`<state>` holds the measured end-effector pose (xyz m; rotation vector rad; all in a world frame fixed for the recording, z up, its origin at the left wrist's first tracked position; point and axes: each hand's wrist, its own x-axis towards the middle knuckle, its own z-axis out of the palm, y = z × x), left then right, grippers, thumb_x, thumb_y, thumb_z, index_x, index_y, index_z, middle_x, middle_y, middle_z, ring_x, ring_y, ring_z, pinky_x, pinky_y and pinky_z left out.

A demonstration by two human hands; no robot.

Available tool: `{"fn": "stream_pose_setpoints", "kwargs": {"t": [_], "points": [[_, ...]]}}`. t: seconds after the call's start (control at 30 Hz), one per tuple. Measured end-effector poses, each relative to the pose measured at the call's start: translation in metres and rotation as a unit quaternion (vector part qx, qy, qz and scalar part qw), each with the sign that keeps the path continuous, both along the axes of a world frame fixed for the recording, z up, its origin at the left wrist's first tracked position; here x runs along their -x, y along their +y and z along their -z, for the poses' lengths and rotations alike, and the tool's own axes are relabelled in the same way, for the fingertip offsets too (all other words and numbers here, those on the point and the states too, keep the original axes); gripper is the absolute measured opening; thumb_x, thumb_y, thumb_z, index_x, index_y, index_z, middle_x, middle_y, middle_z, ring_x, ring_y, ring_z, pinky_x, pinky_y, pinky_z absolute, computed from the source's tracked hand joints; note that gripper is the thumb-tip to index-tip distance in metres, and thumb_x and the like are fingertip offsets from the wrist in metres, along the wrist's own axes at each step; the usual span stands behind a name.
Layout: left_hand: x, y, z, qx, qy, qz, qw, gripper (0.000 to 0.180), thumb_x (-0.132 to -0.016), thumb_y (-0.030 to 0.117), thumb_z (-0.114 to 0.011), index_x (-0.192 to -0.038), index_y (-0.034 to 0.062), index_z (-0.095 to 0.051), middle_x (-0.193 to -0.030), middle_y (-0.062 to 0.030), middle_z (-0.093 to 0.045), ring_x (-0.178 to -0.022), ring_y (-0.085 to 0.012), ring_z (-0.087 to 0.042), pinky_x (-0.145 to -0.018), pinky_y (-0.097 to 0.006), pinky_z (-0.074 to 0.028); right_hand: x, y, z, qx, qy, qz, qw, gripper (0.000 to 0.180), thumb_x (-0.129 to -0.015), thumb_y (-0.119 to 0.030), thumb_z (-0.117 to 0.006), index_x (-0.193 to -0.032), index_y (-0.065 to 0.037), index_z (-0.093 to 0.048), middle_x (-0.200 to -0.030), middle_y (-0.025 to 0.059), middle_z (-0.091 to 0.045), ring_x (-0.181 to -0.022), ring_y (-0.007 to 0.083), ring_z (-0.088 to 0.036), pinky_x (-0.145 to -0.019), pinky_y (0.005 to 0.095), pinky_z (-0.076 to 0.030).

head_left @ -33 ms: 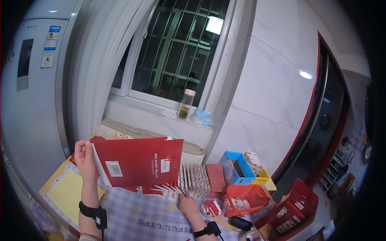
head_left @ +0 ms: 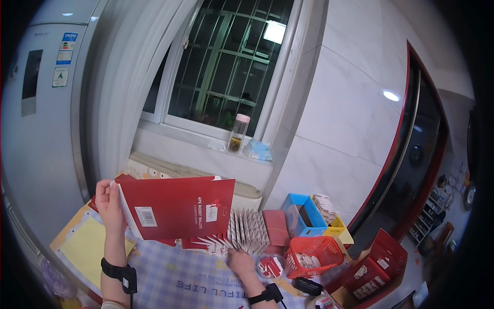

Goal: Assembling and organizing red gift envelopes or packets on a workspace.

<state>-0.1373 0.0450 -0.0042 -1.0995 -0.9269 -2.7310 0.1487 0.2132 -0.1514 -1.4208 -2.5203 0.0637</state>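
Note:
My left hand (head_left: 109, 203) is closed on the left edge of a flat red card sleeve (head_left: 177, 208). The sleeve stands upright above the table, its barcode side toward me. Behind its lower right corner, a fanned row of folded cards (head_left: 248, 230) with grey-white patterned faces stands on the table. More red and white cards (head_left: 216, 245) lean at the row's left end, partly covered by the sleeve. My right hand (head_left: 241, 263) has its fingers curled at the near edge of the row, pinching among the cards; the fingertips are partly hidden. Both wrists wear black straps.
A round tub (head_left: 271, 267) of red and white pieces and an orange basket (head_left: 315, 257) stand right of my right hand. Beyond are a red stack (head_left: 276, 227), a blue bin (head_left: 304, 213) and a yellow bin (head_left: 337, 226). A red carton (head_left: 378, 268) stands far right; yellow paper (head_left: 87, 247) lies left.

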Motion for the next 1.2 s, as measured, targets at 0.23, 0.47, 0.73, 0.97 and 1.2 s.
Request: {"fn": "stream_pose_setpoints", "kwargs": {"t": [0.23,0.47,0.73,0.97,1.2], "points": [[0.001,0.011,0.011,0.042,0.005,0.063,0.997,0.004,-0.088,0.009,-0.048,-0.090,0.0051,-0.047,-0.077,-0.0007,-0.057,-0.069,-0.0043,-0.052,-0.063,-0.018,-0.042,-0.011,-0.001,-0.039,0.025,0.107,-0.059,0.992,0.025,-0.079,-0.019,-0.049,-0.101,-0.008,-0.056,-0.089,0.0167,-0.059,-0.081,0.0290,-0.060,-0.071,0.0373,-0.048],[-0.013,0.033,0.024,0.091,-0.014,0.162,0.982,0.003,-0.086,0.005,-0.049,-0.089,0.0050,-0.048,-0.077,-0.0026,-0.058,-0.069,-0.0061,-0.054,-0.062,-0.020,-0.043,-0.011,-0.023,-0.070,0.155,0.503,-0.160,0.835,0.058,-0.077,-0.021,-0.063,-0.122,0.002,-0.035,-0.104,0.0124,-0.051,-0.095,0.0163,-0.050,-0.079,0.0262,-0.041],[-0.035,0.043,0.031,0.127,-0.042,0.258,0.957,0.006,-0.085,0.001,-0.047,-0.090,0.0033,-0.047,-0.080,-0.0056,-0.059,-0.071,-0.0089,-0.056,-0.065,-0.022,-0.046,-0.020,-0.022,-0.081,-0.015,0.480,-0.099,0.872,0.058,-0.071,-0.015,-0.070,-0.117,0.000,-0.038,-0.099,0.0097,-0.048,-0.091,0.0145,-0.047,-0.077,0.0281,-0.041],[-0.036,0.047,0.033,0.116,-0.088,0.291,0.946,0.007,-0.084,-0.001,-0.047,-0.090,0.0035,-0.047,-0.083,-0.0071,-0.059,-0.075,-0.0111,-0.057,-0.067,-0.024,-0.047,-0.033,-0.010,-0.075,0.119,0.584,-0.094,0.798,0.057,-0.068,-0.010,-0.070,-0.113,0.000,-0.038,-0.091,0.0060,-0.048,-0.080,0.0114,-0.048,-0.069,0.0239,-0.042],[-0.039,0.040,0.027,0.118,-0.141,0.359,0.915,0.008,-0.084,-0.001,-0.046,-0.091,0.0037,-0.046,-0.086,-0.0090,-0.058,-0.078,-0.0153,-0.058,-0.070,-0.028,-0.049,-0.036,-0.022,-0.096,0.139,0.597,-0.100,0.784,0.058,-0.069,-0.004,-0.068,-0.116,-0.002,-0.034,-0.097,0.0074,-0.053,-0.077,0.0091,-0.052,-0.062,0.0194,-0.042]]}}
